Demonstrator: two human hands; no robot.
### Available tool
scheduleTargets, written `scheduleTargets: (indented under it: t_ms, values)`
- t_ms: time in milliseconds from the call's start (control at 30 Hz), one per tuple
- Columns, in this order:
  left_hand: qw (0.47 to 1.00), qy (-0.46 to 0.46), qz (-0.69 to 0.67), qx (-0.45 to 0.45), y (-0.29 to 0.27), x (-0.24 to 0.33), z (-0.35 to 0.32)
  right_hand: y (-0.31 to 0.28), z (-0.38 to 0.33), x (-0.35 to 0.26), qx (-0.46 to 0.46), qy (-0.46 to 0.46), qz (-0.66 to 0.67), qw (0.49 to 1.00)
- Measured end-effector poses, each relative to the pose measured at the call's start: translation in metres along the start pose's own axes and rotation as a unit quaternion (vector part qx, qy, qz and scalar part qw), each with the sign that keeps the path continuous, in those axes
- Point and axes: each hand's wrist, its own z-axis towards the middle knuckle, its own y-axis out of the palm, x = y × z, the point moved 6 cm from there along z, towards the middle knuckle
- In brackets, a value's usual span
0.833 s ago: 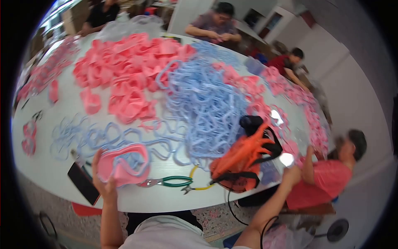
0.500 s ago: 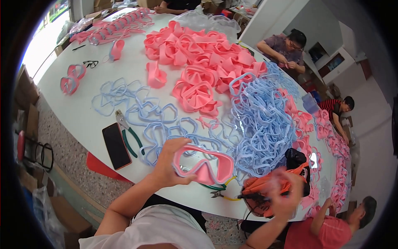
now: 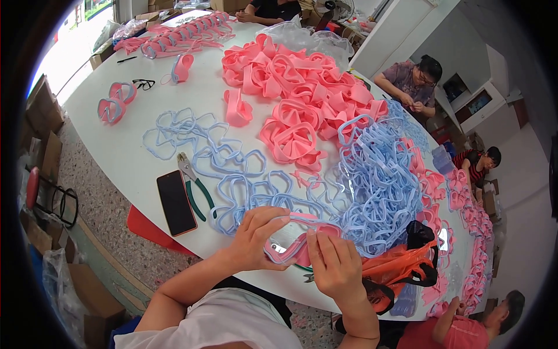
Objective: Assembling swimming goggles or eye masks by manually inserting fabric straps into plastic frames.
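Observation:
My left hand (image 3: 256, 237) is closed around one side of a pink diving mask (image 3: 301, 255) with a light blue rim and a clear lens. Fingers of my right hand (image 3: 337, 264) pinch the other side of the mask, partly covering it. Whether a small part sits between those fingertips is hidden. Loose light blue frames (image 3: 232, 183) lie just beyond both hands. Behind my right hand, a small cutter (image 3: 308, 278) shows only in part. An orange plastic bag (image 3: 395, 262) with black pieces sits to the right of that hand.
Green-handled pliers (image 3: 200, 198) and a phone (image 3: 176, 202) lie at left. A heap of blue frames (image 3: 381, 186) and a pile of pink mask skirts (image 3: 296, 125) cover the table's middle. Several people sit around it. A red stool (image 3: 154, 231) stands under the near edge.
My right hand has come left from over the orange bag and taken hold of the mask. The mask is tilted differently. The whole view has shifted slightly.

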Motion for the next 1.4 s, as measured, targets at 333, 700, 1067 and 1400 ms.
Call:
scheduleTargets:
  t_ms: [333,700,1067,1400]
  values:
    - [0.999,0.027,-0.011,0.025,-0.003,0.002,-0.003,0.001,-0.002,-0.008,0.029,-0.004,0.009,1.0]
    - [0.998,0.039,-0.032,0.032,0.0,0.003,-0.007,-0.001,-0.005,-0.006,0.038,0.0,0.007,0.999]
    - [0.998,0.044,-0.034,0.036,0.0,0.005,-0.009,0.006,-0.01,-0.003,0.044,0.033,0.055,0.997]
    - [0.997,0.047,-0.063,0.021,-0.005,0.001,-0.014,0.014,-0.006,0.034,0.02,0.265,0.333,0.905]
